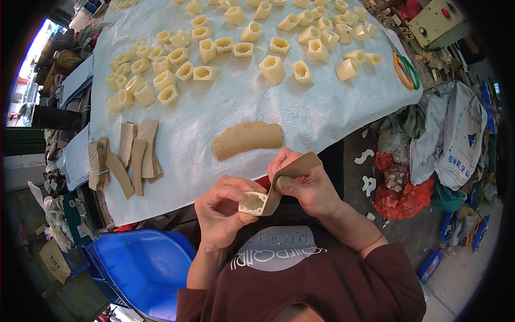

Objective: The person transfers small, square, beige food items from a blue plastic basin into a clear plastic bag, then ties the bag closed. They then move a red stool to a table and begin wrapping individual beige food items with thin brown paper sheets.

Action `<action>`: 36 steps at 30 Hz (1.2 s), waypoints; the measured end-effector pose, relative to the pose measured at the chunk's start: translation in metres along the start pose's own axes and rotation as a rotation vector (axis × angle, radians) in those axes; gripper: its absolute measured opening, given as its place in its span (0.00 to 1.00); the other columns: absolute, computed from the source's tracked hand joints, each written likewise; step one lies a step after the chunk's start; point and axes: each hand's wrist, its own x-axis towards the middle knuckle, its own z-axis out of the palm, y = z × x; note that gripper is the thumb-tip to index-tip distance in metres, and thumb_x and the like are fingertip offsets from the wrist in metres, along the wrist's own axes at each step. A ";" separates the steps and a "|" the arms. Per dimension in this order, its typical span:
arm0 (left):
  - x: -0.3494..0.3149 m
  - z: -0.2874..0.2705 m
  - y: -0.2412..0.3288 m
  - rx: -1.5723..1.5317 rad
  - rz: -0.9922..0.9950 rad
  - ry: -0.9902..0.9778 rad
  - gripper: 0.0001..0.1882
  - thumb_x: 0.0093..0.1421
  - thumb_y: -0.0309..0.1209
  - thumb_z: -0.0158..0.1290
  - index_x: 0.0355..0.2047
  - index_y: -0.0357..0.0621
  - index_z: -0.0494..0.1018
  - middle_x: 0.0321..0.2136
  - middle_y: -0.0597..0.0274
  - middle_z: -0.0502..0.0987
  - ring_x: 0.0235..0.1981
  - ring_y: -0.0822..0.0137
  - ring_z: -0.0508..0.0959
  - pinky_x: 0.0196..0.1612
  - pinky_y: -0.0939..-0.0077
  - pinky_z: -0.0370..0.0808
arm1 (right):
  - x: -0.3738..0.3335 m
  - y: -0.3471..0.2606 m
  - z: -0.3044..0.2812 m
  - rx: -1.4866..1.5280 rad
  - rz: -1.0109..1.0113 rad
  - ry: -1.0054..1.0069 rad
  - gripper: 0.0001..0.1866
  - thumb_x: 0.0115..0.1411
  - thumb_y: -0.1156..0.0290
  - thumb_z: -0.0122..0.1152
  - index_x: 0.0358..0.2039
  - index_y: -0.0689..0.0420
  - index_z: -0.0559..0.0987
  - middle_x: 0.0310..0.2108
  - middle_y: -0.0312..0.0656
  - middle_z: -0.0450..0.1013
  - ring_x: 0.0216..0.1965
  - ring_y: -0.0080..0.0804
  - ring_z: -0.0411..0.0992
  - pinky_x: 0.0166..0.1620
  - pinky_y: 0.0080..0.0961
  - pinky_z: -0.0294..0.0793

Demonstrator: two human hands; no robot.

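Close in front of my chest, my left hand (221, 206) pinches a hollow cream plastic shoe heel (253, 205), its open side facing up toward me. My right hand (314, 189) grips a brown leather-like strip (298, 166) between thumb and fingers. One end of that strip lies against the heel's right side; the other stands up and away from it. Just beyond my hands, a curved brown piece (248, 139) lies flat on the white-covered table (188, 121). More brown strips (140, 153) lie stacked and bundled to the left.
Many cream heels (271, 70) stand across the table's far half. Orange-and-green-handled scissors (406, 71) rest at its right edge, near a metal box with a red button (440, 24). A blue plastic tub (147, 268) sits lower left. Sacks and red bags (399, 201) crowd the floor at right.
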 end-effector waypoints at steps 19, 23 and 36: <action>0.002 0.015 -0.005 0.101 -0.010 0.088 0.38 0.43 0.30 0.66 0.54 0.37 0.62 0.57 0.48 0.59 0.58 0.63 0.59 0.59 0.64 0.54 | 0.005 -0.001 -0.009 0.117 0.126 -0.148 0.13 0.52 0.65 0.65 0.30 0.58 0.71 0.37 0.47 0.72 0.36 0.27 0.70 0.39 0.23 0.70; 0.007 0.014 -0.004 0.180 0.067 0.040 0.42 0.40 0.27 0.67 0.55 0.37 0.58 0.56 0.54 0.53 0.53 0.66 0.63 0.51 0.70 0.63 | 0.007 -0.002 -0.002 0.028 -0.032 -0.133 0.13 0.55 0.72 0.61 0.39 0.61 0.72 0.34 0.34 0.72 0.35 0.17 0.69 0.37 0.17 0.71; 0.009 0.014 0.011 0.470 -0.032 -0.087 0.29 0.38 0.23 0.66 0.43 0.35 0.71 0.41 0.59 0.64 0.40 0.70 0.70 0.42 0.77 0.70 | 0.005 -0.015 0.002 0.068 0.080 -0.017 0.12 0.52 0.71 0.64 0.29 0.57 0.68 0.28 0.36 0.70 0.31 0.19 0.67 0.34 0.18 0.67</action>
